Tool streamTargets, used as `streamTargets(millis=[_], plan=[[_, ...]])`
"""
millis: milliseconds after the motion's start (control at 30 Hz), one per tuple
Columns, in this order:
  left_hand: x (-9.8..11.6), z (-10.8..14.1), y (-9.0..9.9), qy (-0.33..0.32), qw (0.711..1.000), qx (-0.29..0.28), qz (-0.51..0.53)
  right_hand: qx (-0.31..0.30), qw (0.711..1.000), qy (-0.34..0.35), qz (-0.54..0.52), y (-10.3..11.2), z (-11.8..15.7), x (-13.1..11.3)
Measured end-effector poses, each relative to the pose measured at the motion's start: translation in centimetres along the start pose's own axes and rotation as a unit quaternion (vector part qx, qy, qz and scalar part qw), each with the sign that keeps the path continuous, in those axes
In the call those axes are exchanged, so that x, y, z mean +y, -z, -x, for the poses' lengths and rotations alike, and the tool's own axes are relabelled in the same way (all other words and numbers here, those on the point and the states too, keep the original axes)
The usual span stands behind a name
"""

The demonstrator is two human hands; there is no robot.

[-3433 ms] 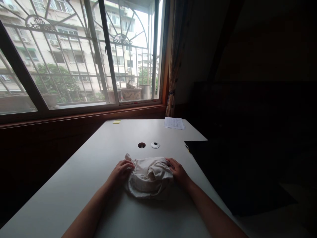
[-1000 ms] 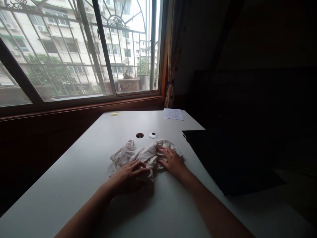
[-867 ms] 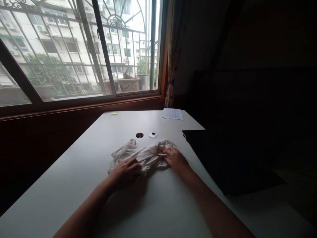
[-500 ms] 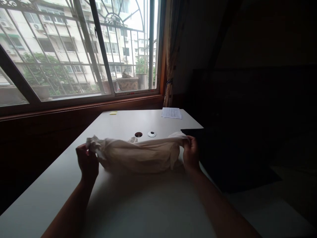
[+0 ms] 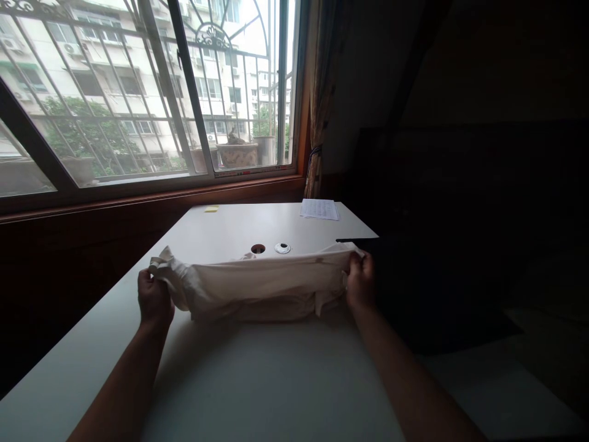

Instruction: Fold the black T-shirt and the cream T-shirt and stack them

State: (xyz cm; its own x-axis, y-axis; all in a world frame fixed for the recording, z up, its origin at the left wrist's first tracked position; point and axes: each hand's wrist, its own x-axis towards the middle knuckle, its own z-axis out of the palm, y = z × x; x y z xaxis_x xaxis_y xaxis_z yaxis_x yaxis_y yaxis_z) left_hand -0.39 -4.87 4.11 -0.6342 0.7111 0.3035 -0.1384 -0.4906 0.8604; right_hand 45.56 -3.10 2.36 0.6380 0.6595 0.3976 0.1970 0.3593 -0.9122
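A pale, cream-white piece of cloth (image 5: 267, 282), perhaps a garment, stretches between my two hands over the white table. Its upper edge is pulled nearly straight, and the lower part hangs in folds down to the tabletop. My left hand (image 5: 155, 299) is closed on the bunched left end, where the fabric sticks up above the fingers. At the other end, my right hand (image 5: 361, 281) pinches the upper right corner. The dim light hides what kind of cloth item it is.
The white table (image 5: 271, 380) runs toward a barred window (image 5: 138, 92). Beyond the cloth are a cable hole (image 5: 258, 249) and a round cover (image 5: 282, 248). Printed paper (image 5: 319, 209) and a yellow note (image 5: 211, 209) lie at the far edge. A dark shape borders the right side.
My hands have moved slightly apart, the left one to the left and the right one to the right. The cloth between them is tauter and its upper edge smoother.
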Motion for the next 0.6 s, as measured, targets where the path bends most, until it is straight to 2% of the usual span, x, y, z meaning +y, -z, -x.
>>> streamTargets(millis=[67, 133, 233, 333, 400, 467, 533, 600], plan=[[-0.3, -0.1, -0.4, 0.031, 0.999, 0.014, 0.024, -0.013, 1.0, 0.009, 0.009, -0.2, 0.1, 0.2], [-0.6, -0.1, -0.7, 0.062, 0.997, 0.005, 0.038, -0.042, 0.998, 0.037, 0.002, -0.4, 0.3, 0.2], [-1.1, 0.6, -1.0, 0.077, 0.993, -0.083, 0.028, -0.08, 0.992, 0.101, 0.005, -0.7, 0.7, 0.0], [-1.9, 1.4, -0.8, 0.018, 0.978, -0.189, -0.086, -0.106, 0.974, 0.185, 0.071, -0.8, 1.6, -0.6], [-2.7, 1.7, -0.5, -0.06, 0.942, -0.252, -0.213, -0.188, 0.945, 0.239, 0.119, -0.8, 2.4, -1.2], [-3.5, 1.9, -0.1, -0.134, 0.878, -0.318, -0.333, -0.31, 0.897, 0.27, 0.164, -0.9, 3.4, -1.8], [-4.2, 2.0, 0.3, -0.177, 0.808, -0.37, -0.423, -0.426, 0.839, 0.274, 0.199, -1.0, 4.4, -2.1], [-4.6, 1.9, 0.6, -0.2, 0.762, -0.395, -0.473, -0.501, 0.795, 0.26, 0.224, -1.1, 4.9, -2.0]])
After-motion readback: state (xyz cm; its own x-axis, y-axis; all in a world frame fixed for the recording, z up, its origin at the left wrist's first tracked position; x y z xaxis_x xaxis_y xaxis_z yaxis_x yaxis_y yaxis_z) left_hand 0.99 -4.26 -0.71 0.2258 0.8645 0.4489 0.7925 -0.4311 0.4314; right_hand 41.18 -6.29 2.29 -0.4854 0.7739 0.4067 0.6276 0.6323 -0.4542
